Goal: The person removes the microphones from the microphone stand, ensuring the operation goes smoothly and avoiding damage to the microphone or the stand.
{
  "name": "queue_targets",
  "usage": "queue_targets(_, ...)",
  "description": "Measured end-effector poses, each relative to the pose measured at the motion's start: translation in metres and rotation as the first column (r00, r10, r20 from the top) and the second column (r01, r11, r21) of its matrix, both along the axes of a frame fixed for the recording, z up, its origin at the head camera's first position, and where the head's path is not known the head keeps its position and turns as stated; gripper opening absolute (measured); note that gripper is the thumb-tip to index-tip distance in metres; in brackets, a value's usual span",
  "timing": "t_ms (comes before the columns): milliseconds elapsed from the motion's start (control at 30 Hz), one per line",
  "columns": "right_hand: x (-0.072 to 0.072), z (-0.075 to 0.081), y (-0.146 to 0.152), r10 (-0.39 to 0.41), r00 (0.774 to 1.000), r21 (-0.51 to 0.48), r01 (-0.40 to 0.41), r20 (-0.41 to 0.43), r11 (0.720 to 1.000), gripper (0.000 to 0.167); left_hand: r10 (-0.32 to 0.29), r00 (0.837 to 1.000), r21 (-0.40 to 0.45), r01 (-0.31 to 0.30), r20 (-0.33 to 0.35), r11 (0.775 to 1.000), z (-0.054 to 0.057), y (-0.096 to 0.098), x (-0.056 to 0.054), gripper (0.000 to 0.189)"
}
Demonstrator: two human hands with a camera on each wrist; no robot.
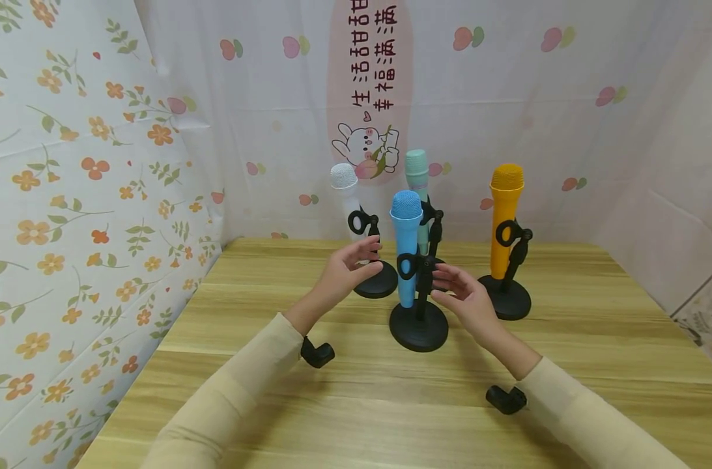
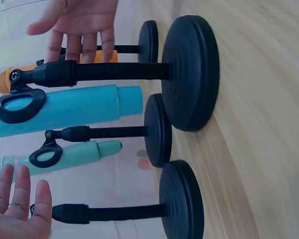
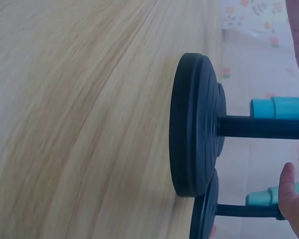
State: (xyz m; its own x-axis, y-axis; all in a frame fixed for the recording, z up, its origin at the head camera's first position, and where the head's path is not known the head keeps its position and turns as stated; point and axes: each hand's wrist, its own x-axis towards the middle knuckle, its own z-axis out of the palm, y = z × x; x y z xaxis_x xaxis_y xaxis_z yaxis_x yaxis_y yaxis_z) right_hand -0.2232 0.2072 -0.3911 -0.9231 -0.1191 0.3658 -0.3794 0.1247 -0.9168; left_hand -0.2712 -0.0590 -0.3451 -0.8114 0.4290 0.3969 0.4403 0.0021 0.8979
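A blue microphone (image 1: 406,251) leans in a clip on a black stand (image 1: 419,329), between my two hands. My left hand (image 1: 346,267) is held to the left of it, fingers relaxed and nothing in them, in front of the white microphone's stand (image 1: 376,280). On the other side my right hand (image 1: 466,299) has its fingertips close to the blue microphone's stand; whether they touch it I cannot tell. The left wrist view shows the fingers of my left hand (image 2: 20,209) and right hand (image 2: 84,25) extended, both without a grip.
Behind the blue microphone stands a mint green microphone (image 1: 417,170), with a white microphone (image 1: 345,189) to the left. An orange microphone (image 1: 504,221) on its stand is at the right. All are on a wooden table (image 1: 391,410); a printed curtain (image 1: 262,130) hangs behind.
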Motion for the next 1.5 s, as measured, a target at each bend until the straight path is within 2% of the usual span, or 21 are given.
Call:
queue_targets(200, -0.002, -0.001, -0.007, -0.034, 0.997, -0.042, 0.037, 0.069, 0.998, 0.051, -0.003, 1.0, 0.027, 0.003, 0.001, 1.0, 0.003, 0.01, -0.003, 0.05)
queue_targets(233, -0.002, -0.001, -0.008, -0.037, 0.996, -0.046, 0.041, 0.081, 0.998, 0.051, 0.0, 1.0, 0.034, 0.0, 0.001, 0.999, 0.0, 0.012, -0.006, 0.05)
queue_targets(467, -0.004, 0.001, -0.016, -0.055, 0.99, -0.065, 0.064, 0.132, 0.996, 0.054, 0.008, 0.999, 0.085, -0.01, 0.031, 0.996, 0.004, 0.025, -0.008, 0.052)
queue_targets(967, -0.007, 0.002, -0.024, -0.027, 0.993, -0.188, 0.049, 0.115, 0.981, 0.051, -0.007, 0.993, 0.159, -0.012, 0.12, 0.987, 0.012, 0.045, -0.015, 0.053)
queue_targets(1267, -0.009, 0.001, -0.025, -0.043, 0.993, -0.209, 0.066, 0.112, 0.976, 0.048, 0.025, 0.986, 0.192, -0.057, 0.165, 0.98, 0.017, 0.055, -0.016, 0.051)
queue_targets(1500, -0.01, 0.0, -0.026, -0.059, 0.991, -0.217, 0.084, 0.117, 0.973, 0.043, 0.025, 0.984, 0.218, -0.063, 0.174, 0.974, 0.018, 0.058, -0.017, 0.047)
